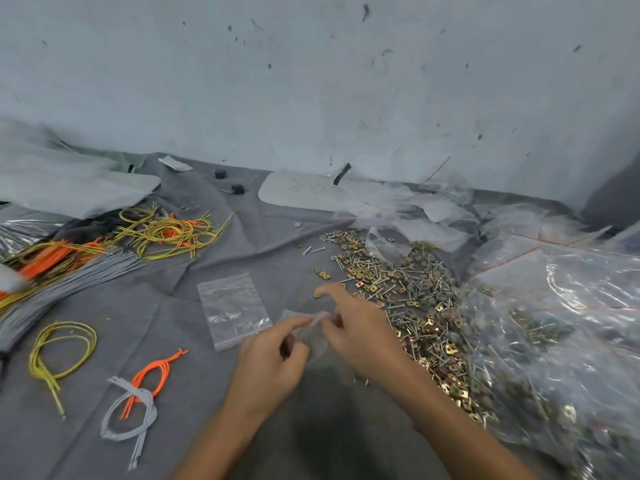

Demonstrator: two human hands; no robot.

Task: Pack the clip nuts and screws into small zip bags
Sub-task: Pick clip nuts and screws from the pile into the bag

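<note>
A small clear zip bag point(313, 332) is held between both hands above the grey cloth. My left hand point(272, 362) pinches its left side and my right hand point(356, 332) pinches its right side near the top. What the bag contains is blurred. A stack of empty small zip bags point(232, 308) lies flat just left of the hands. A long pile of gold clip nuts and silver screws point(412, 299) spreads over the cloth to the right of my right hand.
Large clear plastic bags point(561, 317) with more hardware lie at the right. Yellow, orange and grey cord loops point(62, 351) and bundles point(162, 233) cover the left side. A white sheet point(301, 192) and two small black parts point(237, 189) sit near the wall.
</note>
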